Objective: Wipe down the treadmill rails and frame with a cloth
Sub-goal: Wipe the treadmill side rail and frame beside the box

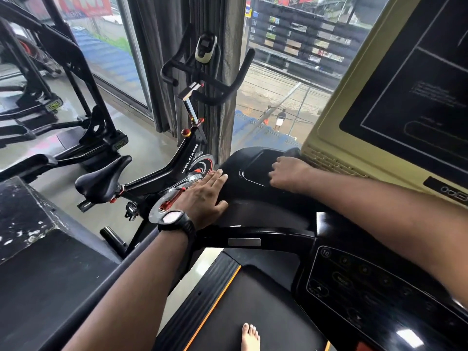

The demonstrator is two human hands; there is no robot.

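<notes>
I stand on a black treadmill whose glossy console shelf (255,211) is in front of me. My left hand (202,198), with a black watch on the wrist, rests flat on the shelf's left edge, fingers straight. My right hand (288,173) is curled over the far side of the recessed tray (253,171) and grips a dark cloth (292,152), which peeks out beyond the knuckles against the beige display housing (326,127). Most of the cloth is hidden under the hand. The curved front handrail (278,234) runs below both arms.
A black spin bike (177,160) stands close on the left, before a curtain and window. A worn black block (25,211) sits at the lower left. The button panel (367,279) is at the lower right. My bare foot (250,336) is on the belt (253,300).
</notes>
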